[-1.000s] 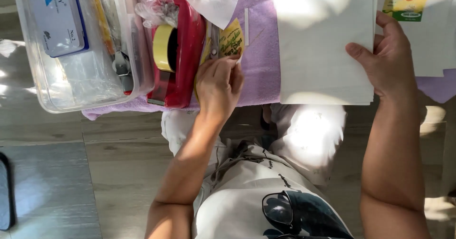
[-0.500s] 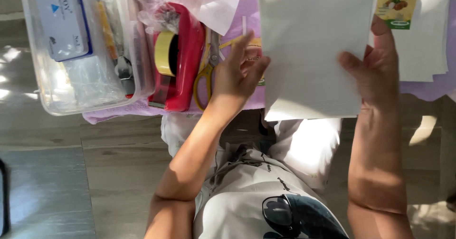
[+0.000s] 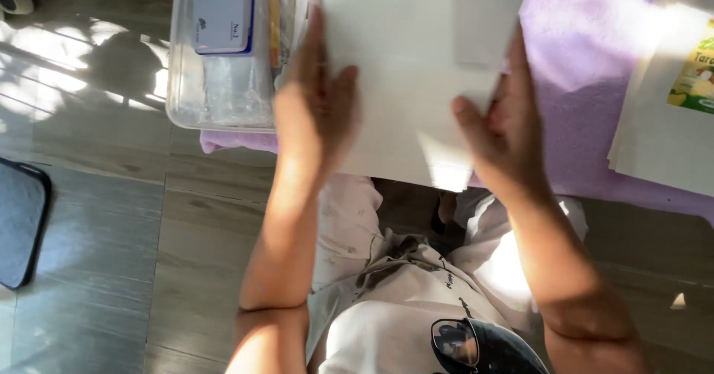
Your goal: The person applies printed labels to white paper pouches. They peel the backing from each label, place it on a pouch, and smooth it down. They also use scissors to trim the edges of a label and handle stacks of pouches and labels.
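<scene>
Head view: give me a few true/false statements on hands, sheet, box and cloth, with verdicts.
1. Both hands are on the white sheet of paper. True: the left hand lies flat on it and the right hand grips its right part.
2. The clear plastic box sits to the right of the sheet. False: it is to the left, beside the left hand.
3. A purple cloth covers the table under the sheet. True.
4. The left hand holds scissors. False: it holds no tool and is pressed open on the paper.
5. A stack of sheets lies at the right edge, with a green-and-yellow packet on it. True.
</scene>
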